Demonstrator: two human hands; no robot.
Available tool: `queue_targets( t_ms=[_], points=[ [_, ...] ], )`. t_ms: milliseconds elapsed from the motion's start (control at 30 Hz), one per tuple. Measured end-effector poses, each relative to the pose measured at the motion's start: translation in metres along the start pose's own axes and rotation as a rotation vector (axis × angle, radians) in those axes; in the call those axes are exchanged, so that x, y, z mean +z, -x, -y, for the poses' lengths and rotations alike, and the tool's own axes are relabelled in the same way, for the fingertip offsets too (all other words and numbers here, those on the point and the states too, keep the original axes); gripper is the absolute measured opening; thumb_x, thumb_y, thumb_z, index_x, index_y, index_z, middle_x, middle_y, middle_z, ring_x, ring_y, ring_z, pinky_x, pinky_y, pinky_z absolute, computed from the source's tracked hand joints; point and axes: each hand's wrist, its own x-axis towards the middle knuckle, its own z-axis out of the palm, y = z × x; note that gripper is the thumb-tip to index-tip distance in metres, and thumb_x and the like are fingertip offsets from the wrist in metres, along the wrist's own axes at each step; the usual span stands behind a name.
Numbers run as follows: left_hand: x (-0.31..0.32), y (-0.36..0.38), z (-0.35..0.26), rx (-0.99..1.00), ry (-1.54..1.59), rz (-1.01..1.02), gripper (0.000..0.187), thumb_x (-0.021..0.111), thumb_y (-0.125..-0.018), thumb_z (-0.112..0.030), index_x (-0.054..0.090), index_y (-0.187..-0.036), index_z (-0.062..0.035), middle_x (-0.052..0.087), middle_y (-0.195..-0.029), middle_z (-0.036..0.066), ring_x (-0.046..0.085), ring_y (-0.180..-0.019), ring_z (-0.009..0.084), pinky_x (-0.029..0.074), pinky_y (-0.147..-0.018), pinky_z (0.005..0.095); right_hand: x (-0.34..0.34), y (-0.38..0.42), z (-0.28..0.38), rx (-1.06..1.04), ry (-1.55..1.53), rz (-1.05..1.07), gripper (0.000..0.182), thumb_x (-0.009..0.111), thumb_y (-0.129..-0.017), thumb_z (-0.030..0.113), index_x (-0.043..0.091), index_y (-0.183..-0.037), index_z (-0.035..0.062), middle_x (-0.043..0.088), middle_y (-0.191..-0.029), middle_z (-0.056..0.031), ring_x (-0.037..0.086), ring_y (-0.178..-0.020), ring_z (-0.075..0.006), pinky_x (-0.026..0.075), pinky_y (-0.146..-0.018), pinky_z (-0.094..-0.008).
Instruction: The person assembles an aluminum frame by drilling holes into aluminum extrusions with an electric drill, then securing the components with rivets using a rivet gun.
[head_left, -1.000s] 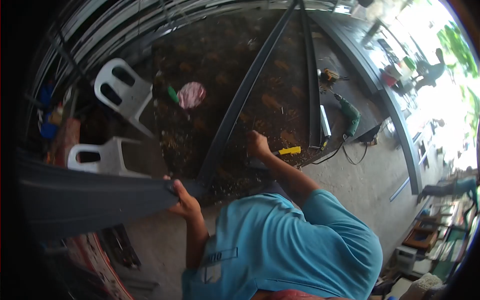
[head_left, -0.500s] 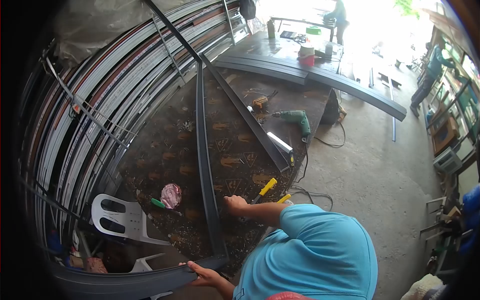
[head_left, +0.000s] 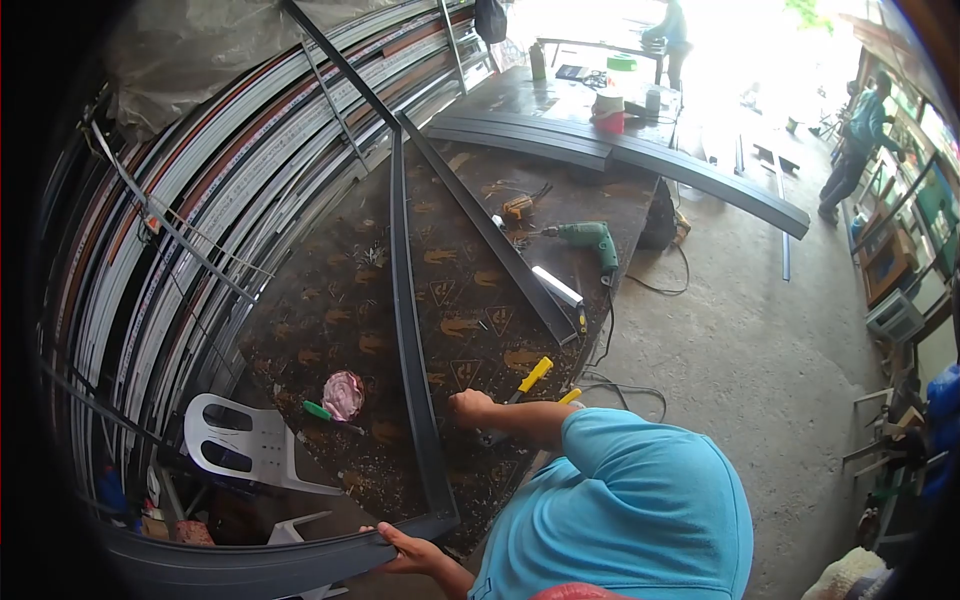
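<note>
My left hand (head_left: 412, 551) grips a dark grey metal profile (head_left: 250, 562) near a frame corner, thumb on top and the other fingers partly hidden below. This profile meets a long upright one (head_left: 408, 290) at the corner. My right hand (head_left: 472, 408) is closed just right of the long profile, over the dark worktable (head_left: 400, 455); what its fingers hold, if anything, is hidden. Beside my right forearm lies a tool with a yellow handle (head_left: 537, 374). A second yellow handle (head_left: 570, 396) shows partly behind my sleeve.
A green power drill (head_left: 590, 238), a slanting profile (head_left: 490, 225) and a pink roll-like bundle (head_left: 343, 396) lie on the table. Stacked profiles (head_left: 620, 155) jut past its edge. White plastic chair (head_left: 240, 445) stands left. Cable (head_left: 630, 390) trails on the floor. Co-worker (head_left: 860, 145) stands far right.
Both my hands keep nearly the same places, and the frame has barely moved. The co-worker at the far right has shifted posture, with the arms in a different position.
</note>
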Motion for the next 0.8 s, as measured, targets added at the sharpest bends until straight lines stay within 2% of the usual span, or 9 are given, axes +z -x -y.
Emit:
queue_targets(
  t_ms=[100,167,333,433,600,800],
  points=[
    [-0.002,0.001,0.000,0.030,-0.080,0.020,0.043,0.056,-0.094,-0.013,0.039,-0.123,0.0131,0.052,-0.120,0.026,0.056,-0.110,0.0312,0.046,-0.093,0.0387,-0.002,0.003,-0.003,-0.054,-0.015,-0.023,0.032,0.060,-0.076,0.009,0.065,-0.108,0.0085,0.067,-0.102,-0.0138,0.066,-0.096,-0.0295,0.055,-0.079,-0.0389],
    [-0.002,-0.001,-0.003,0.020,-0.090,0.021,0.041,0.056,-0.094,-0.013,0.040,-0.122,0.0131,0.053,-0.119,0.026,0.056,-0.109,0.0314,0.046,-0.093,0.0391,-0.004,0.004,-0.006,-0.031,-0.115,0.032,0.036,0.059,-0.075,0.008,0.064,-0.111,0.0107,0.067,-0.103,-0.0119,0.065,-0.097,-0.0290,0.054,-0.080,-0.0387],
    [-0.003,-0.001,-0.002,-0.013,-0.078,0.025,0.039,0.056,-0.094,-0.014,0.043,-0.119,0.0129,0.053,-0.117,0.025,0.056,-0.108,0.0313,0.045,-0.093,0.0398,-0.001,0.001,-0.010,-0.034,-0.083,0.051,0.039,0.059,-0.075,0.009,0.063,-0.114,0.0125,0.067,-0.106,-0.0113,0.064,-0.099,-0.0292,0.053,-0.083,-0.0393],
    [-0.003,0.001,0.003,0.022,-0.111,0.026,0.039,0.056,-0.094,-0.013,0.042,-0.120,0.0126,0.053,-0.117,0.025,0.056,-0.109,0.0309,0.045,-0.093,0.0392,0.000,0.004,-0.009,-0.036,-0.106,0.004,0.039,0.058,-0.075,0.009,0.064,-0.114,0.0126,0.067,-0.107,-0.0115,0.064,-0.101,-0.0295,0.052,-0.084,-0.0391],
    [-0.003,0.001,0.006,-0.044,-0.020,0.012,0.047,0.055,-0.094,-0.011,0.032,-0.127,0.0125,0.051,-0.120,0.026,0.055,-0.111,0.0313,0.045,-0.095,0.0390,0.002,0.002,-0.009,-0.032,-0.096,0.018,0.040,0.058,-0.075,0.009,0.064,-0.114,0.0134,0.066,-0.108,-0.0119,0.063,-0.102,-0.0294,0.052,-0.085,-0.0389],
    [-0.004,0.003,0.008,-0.048,-0.055,0.025,0.050,0.055,-0.094,-0.011,0.029,-0.129,0.0120,0.050,-0.122,0.026,0.053,-0.114,0.0315,0.044,-0.096,0.0392,0.012,-0.018,-0.018,-0.063,-0.057,0.018,0.035,0.055,-0.075,0.011,0.068,-0.107,0.0151,0.069,-0.100,-0.0129,0.067,-0.093,-0.0299,0.054,-0.081,-0.0394]
  ],
)
